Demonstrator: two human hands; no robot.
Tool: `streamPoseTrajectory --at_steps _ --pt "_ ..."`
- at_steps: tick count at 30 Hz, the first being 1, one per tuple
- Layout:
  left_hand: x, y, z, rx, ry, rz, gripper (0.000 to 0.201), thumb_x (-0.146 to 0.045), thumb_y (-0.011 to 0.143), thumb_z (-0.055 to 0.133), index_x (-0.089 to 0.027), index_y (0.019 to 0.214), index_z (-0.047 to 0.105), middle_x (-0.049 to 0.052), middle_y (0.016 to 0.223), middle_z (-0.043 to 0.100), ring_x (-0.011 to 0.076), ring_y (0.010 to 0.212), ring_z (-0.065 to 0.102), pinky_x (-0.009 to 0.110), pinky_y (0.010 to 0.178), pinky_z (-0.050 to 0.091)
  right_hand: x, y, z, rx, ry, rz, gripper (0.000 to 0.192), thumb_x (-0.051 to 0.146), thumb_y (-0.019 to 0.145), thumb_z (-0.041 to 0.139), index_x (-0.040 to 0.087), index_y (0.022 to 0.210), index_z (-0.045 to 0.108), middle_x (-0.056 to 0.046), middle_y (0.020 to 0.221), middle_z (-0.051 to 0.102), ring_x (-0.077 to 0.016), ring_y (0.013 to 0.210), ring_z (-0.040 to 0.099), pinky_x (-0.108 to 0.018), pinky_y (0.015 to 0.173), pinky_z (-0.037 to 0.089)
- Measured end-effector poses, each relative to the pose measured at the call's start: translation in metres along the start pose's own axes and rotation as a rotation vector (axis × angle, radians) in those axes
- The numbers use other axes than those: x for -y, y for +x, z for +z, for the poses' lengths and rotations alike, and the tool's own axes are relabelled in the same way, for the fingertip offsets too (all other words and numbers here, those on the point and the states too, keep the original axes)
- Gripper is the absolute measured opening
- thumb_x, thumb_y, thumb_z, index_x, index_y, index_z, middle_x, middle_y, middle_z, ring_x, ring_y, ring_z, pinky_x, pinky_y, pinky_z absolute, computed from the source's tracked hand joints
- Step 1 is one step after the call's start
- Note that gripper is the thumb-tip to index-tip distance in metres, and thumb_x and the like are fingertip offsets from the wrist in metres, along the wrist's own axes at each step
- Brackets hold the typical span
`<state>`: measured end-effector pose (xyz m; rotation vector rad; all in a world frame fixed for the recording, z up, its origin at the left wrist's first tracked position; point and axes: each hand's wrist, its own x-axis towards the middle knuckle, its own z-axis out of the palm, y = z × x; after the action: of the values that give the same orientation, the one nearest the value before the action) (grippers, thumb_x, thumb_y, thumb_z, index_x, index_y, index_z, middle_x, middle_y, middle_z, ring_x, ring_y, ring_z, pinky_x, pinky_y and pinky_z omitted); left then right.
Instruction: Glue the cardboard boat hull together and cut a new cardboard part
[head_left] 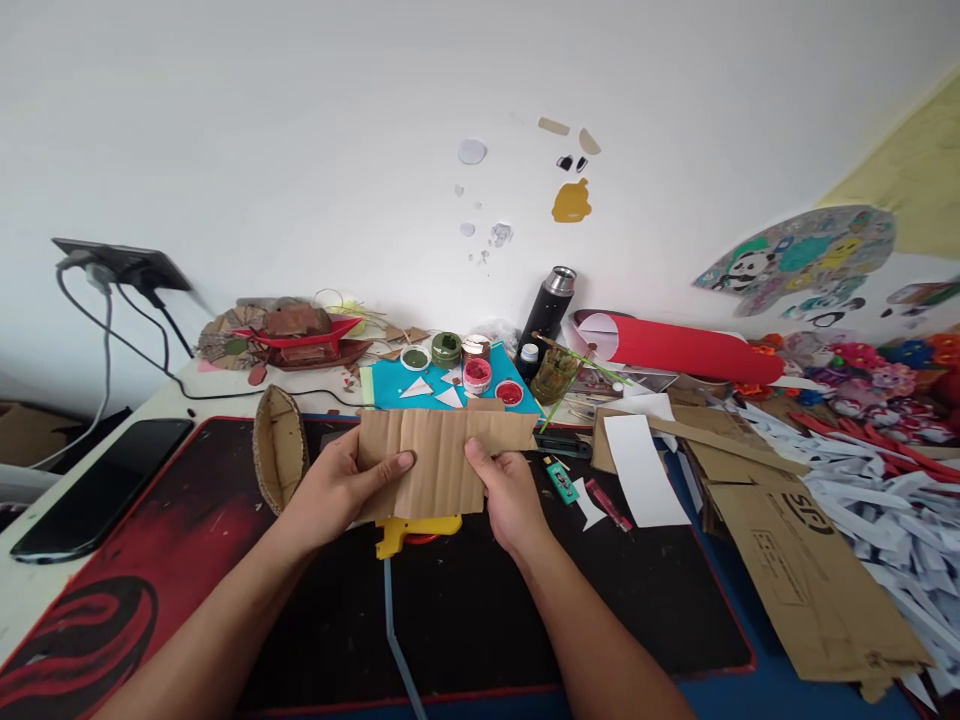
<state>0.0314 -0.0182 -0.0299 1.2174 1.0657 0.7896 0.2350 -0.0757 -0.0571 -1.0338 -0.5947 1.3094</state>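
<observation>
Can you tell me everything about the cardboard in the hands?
The cardboard is a plain brown piece, with crease-like ridges running from top to bottom. Its broad face is turned to the camera. The left hand grips one side and the right hand the other, both thumbs on the front. It is held above the mat, partly hiding a yellow tool.

1. The left hand (341,487), bare, its left thumb (388,467) long and rounded at the tip, with a nail that looks short.
2. The right hand (514,505), also bare, its right thumb (478,462) blunt-tipped; nail detail is too small to tell.
3. The left forearm (229,615) and right forearm (592,620), uncovered as far as seen, slim, tapering towards the wrists.
</observation>
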Motion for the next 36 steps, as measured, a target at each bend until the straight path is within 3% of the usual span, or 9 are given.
streamPoseTrajectory --at_steps 4,8,11,15,19,25,30,33,36 --pt "0.0 -0.001 0.003 -0.012 -0.033 -0.012 0.058 -0.051 0.072 0.095 -0.018 0.115 0.074 0.014 0.112 0.083 0.0373 0.104 0.079 0.042 0.085 0.066 -0.001 0.0 0.001 -0.01 -0.003 0.037 0.053 0.063 0.072 0.092 0.018 0.099 0.083 -0.011 0.091 0.083 -0.0381 0.112 0.074 -0.048 0.097 0.056" --pt "-0.001 0.0 0.005 -0.051 -0.142 -0.03 0.061 -0.05 0.069 0.097 -0.017 0.115 0.073 0.014 0.11 0.083 0.0348 0.098 0.079 0.04 0.08 0.066 -0.001 0.0 -0.001 0.004 -0.053 0.064 0.049 0.065 0.071 0.091 0.02 0.083 0.08 -0.008 0.081 0.079 -0.0318 0.093 0.075 -0.039 0.08 0.058" --pt "-0.005 0.001 0.005 -0.093 -0.171 -0.03 0.061 -0.048 0.068 0.097 -0.017 0.114 0.072 0.012 0.106 0.082 0.0323 0.094 0.079 0.037 0.077 0.066 -0.002 0.0 -0.003 -0.002 -0.1 0.042 0.048 0.064 0.069 0.092 0.021 0.069 0.071 -0.001 0.067 0.068 -0.0215 0.069 0.066 -0.031 0.061 0.053" --pt "-0.01 0.001 0.001 -0.139 -0.17 -0.027 0.061 -0.049 0.067 0.097 -0.017 0.112 0.07 0.01 0.101 0.082 0.0302 0.087 0.078 0.035 0.071 0.066 -0.001 -0.001 -0.002 0.108 -0.112 0.039 0.046 0.064 0.073 0.089 0.021 0.076 0.073 0.002 0.065 0.062 -0.0157 0.055 0.055 -0.028 0.046 0.046" --pt "-0.013 0.001 0.0 -0.138 -0.193 -0.038 0.062 -0.048 0.065 0.098 -0.017 0.112 0.071 0.011 0.103 0.082 0.0305 0.088 0.078 0.036 0.071 0.065 0.0 -0.003 0.0 0.138 -0.105 0.031 0.045 0.064 0.077 0.087 0.021 0.076 0.071 0.002 0.063 0.062 -0.0166 0.054 0.059 -0.027 0.045 0.045" --pt "-0.015 0.002 -0.005 -0.028 -0.221 -0.128 0.058 -0.046 0.064 0.099 -0.018 0.108 0.076 0.013 0.107 0.083 0.0345 0.099 0.078 0.037 0.076 0.064 0.004 -0.002 -0.001 0.061 -0.106 -0.01 0.044 0.063 0.08 0.085 0.022 0.072 0.071 0.002 0.061 0.058 -0.0151 0.052 0.054 -0.026 0.044 0.041" --pt "-0.021 0.005 -0.012 -0.06 -0.252 -0.044 0.055 -0.055 0.066 0.096 -0.019 0.104 0.08 0.011 0.108 0.081 0.0263 0.089 0.074 0.03 0.072 0.058 0.006 0.0 -0.005 0.059 -0.226 -0.057 0.047 0.066 0.079 0.085 0.022 0.07 0.07 0.002 0.062 0.055 -0.0152 0.054 0.048 -0.027 0.043 0.041" --pt "-0.024 0.007 -0.018 -0.023 -0.143 -0.043 0.045 -0.052 0.067 0.096 -0.021 0.095 0.08 0.006 0.095 0.08 0.022 0.079 0.071 0.028 0.069 0.056 0.007 0.0 -0.006 0.063 -0.29 -0.065 0.049 0.068 0.079 0.082 0.022 0.072 0.07 0.002 0.065 0.055 -0.0163 0.057 0.049 -0.027 0.044 0.042" --pt "-0.027 0.007 -0.027 0.145 0.138 -0.012 0.034 -0.053 0.075 0.091 -0.021 0.082 0.08 0.004 0.082 0.076 0.0211 0.073 0.067 0.027 0.065 0.053 0.006 0.0 -0.008 0.058 -0.322 -0.075 0.048 0.068 0.081 0.081 0.021 0.076 0.072 0.001 0.068 0.057 -0.0169 0.061 0.051 -0.027 0.048 0.042"
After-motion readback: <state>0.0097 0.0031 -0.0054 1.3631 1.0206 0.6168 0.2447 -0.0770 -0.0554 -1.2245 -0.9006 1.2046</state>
